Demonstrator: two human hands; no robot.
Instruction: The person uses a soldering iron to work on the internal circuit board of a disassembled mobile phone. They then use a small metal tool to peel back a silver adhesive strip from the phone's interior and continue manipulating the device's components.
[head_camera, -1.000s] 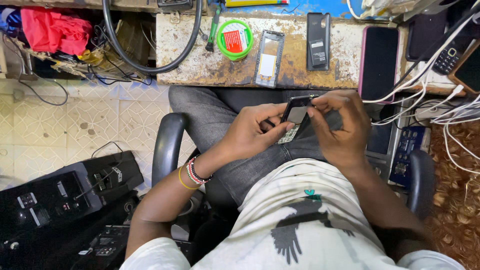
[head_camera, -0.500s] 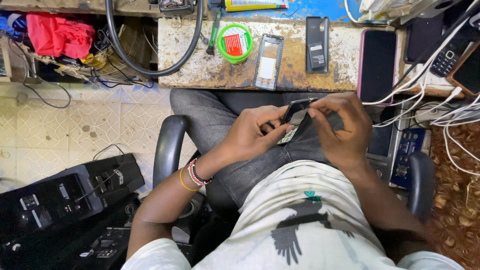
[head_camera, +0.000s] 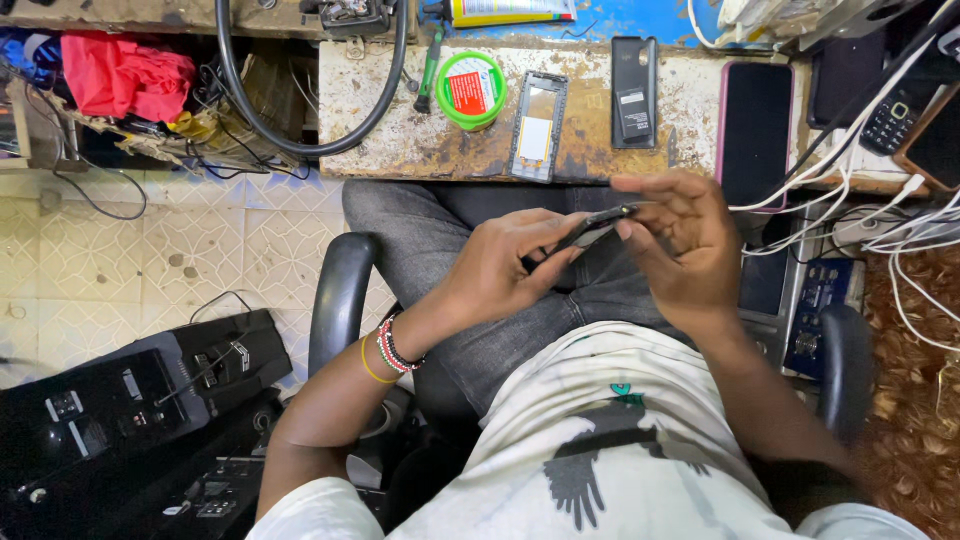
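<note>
Mid-disassembly, judging by the grip: left hand and right hand both pinch a thin dark phone part edge-on above the lap, near the worn bench. Next move probably needs careful prying.

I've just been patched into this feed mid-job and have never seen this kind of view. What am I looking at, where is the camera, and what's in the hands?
There is no machine here: a seated person works with bare hands, and the one camera sits on their head, looking down over their lap. The left hand and right hand together hold a small dark phone, seen nearly edge-on. Ahead is a worn bench. On it lie a green round tin, a phone frame, a black back cover and a dark phone with a pink edge. White cables trail at the right.
</note>
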